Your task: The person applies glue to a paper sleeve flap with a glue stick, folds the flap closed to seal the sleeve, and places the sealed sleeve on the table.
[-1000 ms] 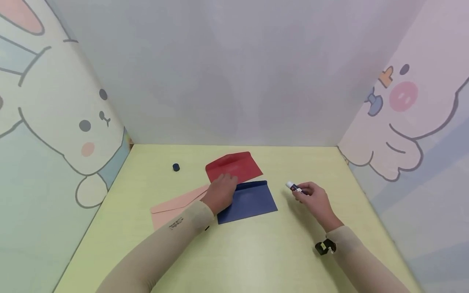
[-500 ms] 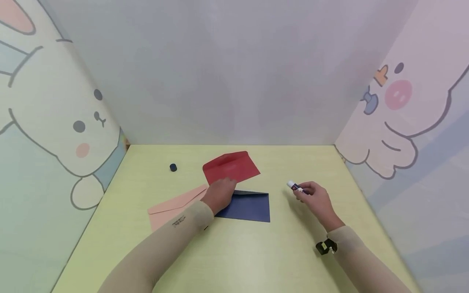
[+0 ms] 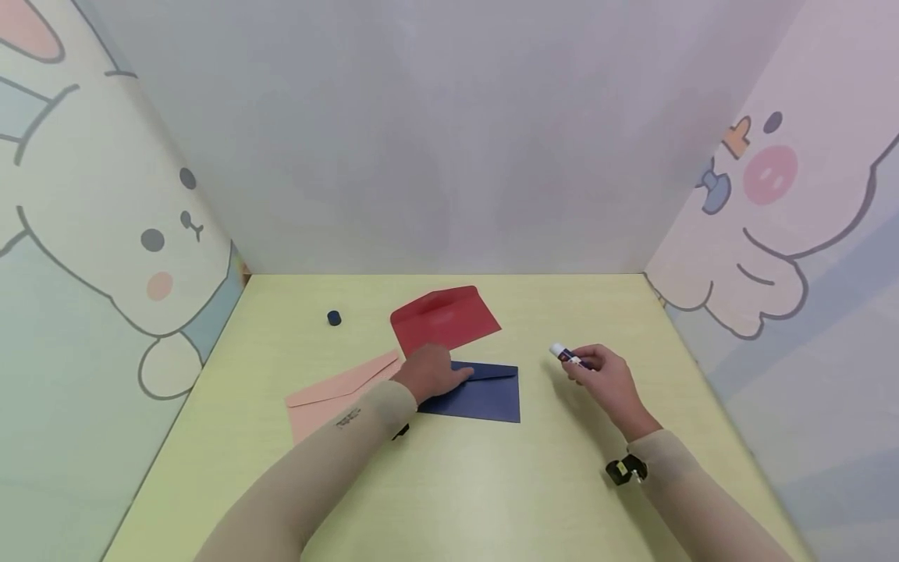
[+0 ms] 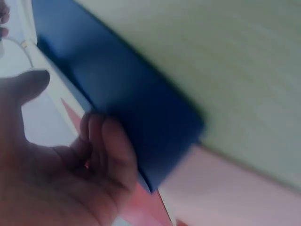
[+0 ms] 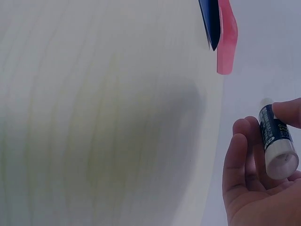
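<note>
In the head view my left hand [image 3: 430, 371] lies over the left part of a dark blue envelope [image 3: 477, 402], whose flap is folded down toward its front. In the left wrist view the thumb stands apart from bent fingers [image 4: 115, 141], which touch the blue envelope [image 4: 127, 89]. My right hand [image 3: 611, 382] holds a glue stick [image 3: 570, 356] with a white end above the table. Thumb and fingers grip this glue stick [image 5: 275, 129] in the right wrist view. The left hand hides part of the blue envelope.
Behind the blue envelope lies a red envelope [image 3: 445, 318] with its flap unfolded. A pale pink envelope [image 3: 337, 394] is to the left, partly under the left arm. A small dark cap [image 3: 334, 318] sits at the back left. Walls enclose the table [image 3: 485, 492].
The blue envelope has turned slightly, and its flap has come down from raised to folded over. My left hand's extended digit now reaches right onto the flap. The right hand stays nearly still.
</note>
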The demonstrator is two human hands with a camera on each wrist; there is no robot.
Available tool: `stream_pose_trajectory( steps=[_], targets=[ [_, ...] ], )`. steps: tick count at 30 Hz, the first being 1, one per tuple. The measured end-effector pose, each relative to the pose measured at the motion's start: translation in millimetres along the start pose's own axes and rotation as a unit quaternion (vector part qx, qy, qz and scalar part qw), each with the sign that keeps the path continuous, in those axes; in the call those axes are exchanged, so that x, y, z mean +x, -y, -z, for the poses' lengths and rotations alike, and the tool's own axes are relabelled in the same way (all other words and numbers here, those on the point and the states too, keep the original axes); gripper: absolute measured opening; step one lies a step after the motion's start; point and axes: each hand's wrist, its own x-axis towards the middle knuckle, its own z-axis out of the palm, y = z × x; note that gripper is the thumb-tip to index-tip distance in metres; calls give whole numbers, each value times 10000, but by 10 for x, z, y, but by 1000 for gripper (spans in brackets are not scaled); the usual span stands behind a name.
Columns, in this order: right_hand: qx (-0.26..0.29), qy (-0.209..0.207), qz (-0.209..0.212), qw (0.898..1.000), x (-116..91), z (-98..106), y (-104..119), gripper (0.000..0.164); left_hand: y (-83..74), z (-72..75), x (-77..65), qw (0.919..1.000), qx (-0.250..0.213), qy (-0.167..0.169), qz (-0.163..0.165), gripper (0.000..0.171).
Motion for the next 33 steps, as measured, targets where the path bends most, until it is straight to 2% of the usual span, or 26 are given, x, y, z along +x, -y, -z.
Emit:
stream_pose_trajectory(
  steps=[4, 9, 12, 14, 16, 20, 23, 26, 30, 33],
  targets=[
    [-21, -1, -13, 10000, -1, -13, 17, 53, -86, -173, 73, 9972, 521, -423, 322, 75],
    [-65, -5, -15, 10000, 0, -28, 25, 53, -187, -308, 62, 9816, 1484, -917, 780, 84],
    [-90, -16, -17, 10000, 1, -31, 37, 52, -202, -349, 62, 9748, 1731, -1040, 944, 97],
    [-90, -21, -15, 10000, 4, -34, 43, 52, -199, -368, 68, 9739, 1730, -1097, 981, 102],
    [-88, -20, -7, 10000, 9, -39, 46, 52, -189, -364, 71, 9751, 1648, -1112, 979, 101],
    [-98, -21, 18, 9999, 17, -47, 48, 52, -154, -301, 64, 9809, 1348, -1056, 923, 84],
    [-114, -35, 13, 9999, 21, -47, 48, 51, -105, -212, 57, 9887, 971, -867, 745, 72],
    [-107, -31, -4, 9999, 22, -41, 50, 51, -36, -114, 58, 9964, 406, -562, 494, 58],
    [-137, -40, 40, 9999, 28, -9, 56, 52, 65, -37, 71, 9992, -100, -276, 284, 31],
    [-184, -79, 85, 9998, 29, 23, 65, 52, 98, -15, 59, 9994, -153, -184, 252, 22]
  ],
)
